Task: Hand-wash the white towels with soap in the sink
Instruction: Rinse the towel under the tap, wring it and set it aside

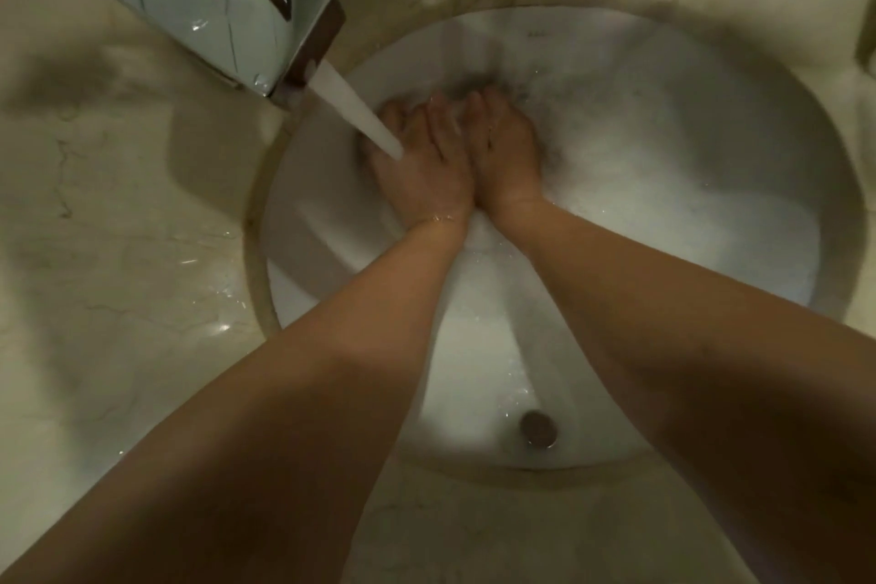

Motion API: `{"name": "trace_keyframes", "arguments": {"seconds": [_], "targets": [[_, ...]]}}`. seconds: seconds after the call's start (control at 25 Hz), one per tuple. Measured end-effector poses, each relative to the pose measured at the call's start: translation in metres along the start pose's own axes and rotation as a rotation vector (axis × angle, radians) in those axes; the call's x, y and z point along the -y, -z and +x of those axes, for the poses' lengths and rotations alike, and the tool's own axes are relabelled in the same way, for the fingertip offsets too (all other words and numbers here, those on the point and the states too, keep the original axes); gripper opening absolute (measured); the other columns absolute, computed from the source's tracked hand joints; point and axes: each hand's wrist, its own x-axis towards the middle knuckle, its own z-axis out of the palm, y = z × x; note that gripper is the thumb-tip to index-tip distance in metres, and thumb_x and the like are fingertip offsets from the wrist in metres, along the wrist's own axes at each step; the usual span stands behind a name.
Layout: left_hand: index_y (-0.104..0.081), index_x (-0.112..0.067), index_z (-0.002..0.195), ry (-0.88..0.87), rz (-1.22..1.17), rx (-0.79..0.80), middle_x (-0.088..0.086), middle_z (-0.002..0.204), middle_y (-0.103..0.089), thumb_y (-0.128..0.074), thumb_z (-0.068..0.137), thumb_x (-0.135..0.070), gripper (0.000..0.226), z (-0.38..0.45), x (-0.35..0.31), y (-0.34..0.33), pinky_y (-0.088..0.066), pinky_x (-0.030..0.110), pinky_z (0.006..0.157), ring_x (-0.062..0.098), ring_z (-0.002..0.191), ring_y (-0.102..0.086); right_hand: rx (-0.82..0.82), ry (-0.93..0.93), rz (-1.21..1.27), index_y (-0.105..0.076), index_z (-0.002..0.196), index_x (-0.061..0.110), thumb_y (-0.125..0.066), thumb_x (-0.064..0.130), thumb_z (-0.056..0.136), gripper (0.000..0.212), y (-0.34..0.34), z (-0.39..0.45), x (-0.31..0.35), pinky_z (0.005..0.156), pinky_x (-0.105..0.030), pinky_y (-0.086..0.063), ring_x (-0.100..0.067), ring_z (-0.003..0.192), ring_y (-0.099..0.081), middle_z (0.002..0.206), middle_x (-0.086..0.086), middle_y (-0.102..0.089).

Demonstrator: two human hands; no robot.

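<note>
White towel point(479, 251) under left hand point(422, 166), right hand point(507, 157); sink point(711, 185).

The fingertips of the left hand point(422, 166) and right hand point(505, 152) sink into blurred foam and water, so how they lie on the white cloth towel point(479, 228) cannot be told; only a pale fold of it shows between the wrists. The chrome rectangular tap point(227, 0) is cut off by the top and left edges. The falling water stream point(353, 109) hides part of the left hand's fingers. Small grey markings point(536, 33) on the round white ceramic sink point(711, 223) are too small to read. Both forearms run out of the bottom edge.
</note>
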Motion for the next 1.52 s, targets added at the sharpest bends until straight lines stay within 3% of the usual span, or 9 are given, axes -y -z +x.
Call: {"name": "trace_keyframes", "arguments": {"seconds": [0.16, 0.32, 0.44, 0.56, 0.8, 1.04, 1.28, 1.4, 1.52], "targets": [[-0.075, -0.010, 0.099, 0.183, -0.097, 0.157, 0.010, 0.110, -0.069, -0.032, 0.090, -0.048, 0.058, -0.003, -0.019, 0.014, -0.044, 0.030, 0.097, 0.029, 0.104, -0.063, -0.070, -0.167, 0.099, -0.050, 0.101, 0.015, -0.036, 0.034, 0.106, 0.025, 0.001, -0.010, 0.012, 0.081, -0.041, -0.046, -0.028, 0.086, -0.061, 0.086, -0.004, -0.060], [-0.073, -0.016, 0.107, 0.331, -0.230, 0.074, 0.003, 0.111, -0.069, -0.052, 0.082, -0.059, 0.054, -0.005, -0.011, 0.041, -0.047, 0.035, 0.100, 0.022, 0.111, -0.061, -0.093, -0.216, 0.072, -0.040, 0.141, 0.018, -0.043, 0.052, 0.099, 0.054, 0.006, -0.040, 0.012, 0.104, -0.039, -0.030, -0.028, 0.127, -0.049, 0.139, -0.008, -0.051], [-0.068, -0.017, 0.118, 0.705, -0.297, 0.187, 0.001, 0.114, -0.068, -0.066, 0.076, -0.064, 0.063, -0.008, -0.014, 0.052, -0.049, 0.037, 0.101, 0.020, 0.109, -0.064, -0.153, -0.221, 0.087, -0.030, 0.151, 0.026, -0.044, 0.069, 0.088, 0.077, -0.001, -0.060, 0.014, 0.115, -0.049, -0.027, -0.029, 0.140, -0.035, 0.150, -0.011, -0.039], [-0.069, -0.014, 0.091, 0.918, -0.476, 0.216, 0.000, 0.093, -0.072, -0.073, 0.082, -0.045, 0.033, 0.000, -0.021, 0.058, -0.056, 0.037, 0.092, 0.020, 0.093, -0.070, -0.113, -0.305, 0.226, -0.023, 0.154, 0.024, -0.053, 0.071, 0.085, 0.088, -0.004, -0.057, 0.029, 0.117, -0.047, -0.026, -0.029, 0.144, -0.027, 0.155, -0.010, -0.033], [-0.073, -0.021, 0.105, 0.931, -0.509, 0.258, 0.006, 0.102, -0.074, -0.070, 0.081, -0.043, 0.033, -0.004, -0.025, 0.069, -0.056, 0.045, 0.093, 0.024, 0.092, -0.070, -0.178, -0.279, 0.322, -0.039, 0.143, 0.019, -0.064, 0.071, 0.071, 0.092, -0.003, -0.056, 0.041, 0.109, -0.043, -0.038, -0.026, 0.128, -0.047, 0.137, -0.007, -0.051], [-0.061, -0.033, 0.089, 0.555, -0.551, 0.074, -0.012, 0.082, -0.068, -0.058, 0.098, -0.030, 0.010, -0.006, -0.033, 0.099, -0.051, 0.021, 0.078, -0.001, 0.078, -0.064, -0.200, -0.121, 0.624, -0.049, 0.123, 0.020, -0.057, 0.052, 0.077, 0.057, -0.016, -0.057, 0.058, 0.099, -0.044, -0.048, -0.025, 0.112, -0.059, 0.122, -0.010, -0.059], [-0.053, -0.028, 0.081, 0.412, -0.302, 0.181, 0.001, 0.085, -0.063, -0.055, 0.093, -0.051, 0.026, -0.010, -0.012, 0.100, -0.050, 0.032, 0.072, 0.012, 0.074, -0.057, -0.108, -0.161, 0.421, -0.052, 0.132, 0.014, -0.042, 0.042, 0.083, 0.058, -0.010, -0.059, 0.047, 0.087, -0.024, -0.046, -0.019, 0.104, -0.058, 0.118, -0.005, -0.060], [-0.056, -0.017, 0.123, 0.573, -0.290, 0.227, -0.002, 0.106, -0.067, -0.060, 0.090, -0.059, 0.053, -0.022, -0.013, 0.095, -0.050, 0.024, 0.082, 0.015, 0.095, -0.065, -0.113, -0.049, 0.357, -0.055, 0.133, 0.010, -0.038, 0.026, 0.081, 0.056, -0.004, -0.057, 0.050, 0.101, -0.028, -0.040, -0.021, 0.118, -0.052, 0.129, -0.009, -0.057], [-0.059, -0.028, 0.128, 0.818, -0.389, 0.313, -0.008, 0.103, -0.072, -0.043, 0.076, -0.086, 0.079, -0.018, -0.020, 0.090, -0.050, 0.038, 0.097, 0.016, 0.100, -0.067, -0.076, -0.042, 0.303, -0.064, 0.119, 0.009, -0.044, 0.049, 0.085, 0.056, -0.008, -0.051, 0.064, 0.097, -0.029, -0.043, -0.020, 0.108, -0.056, 0.115, -0.008, -0.063]]}}
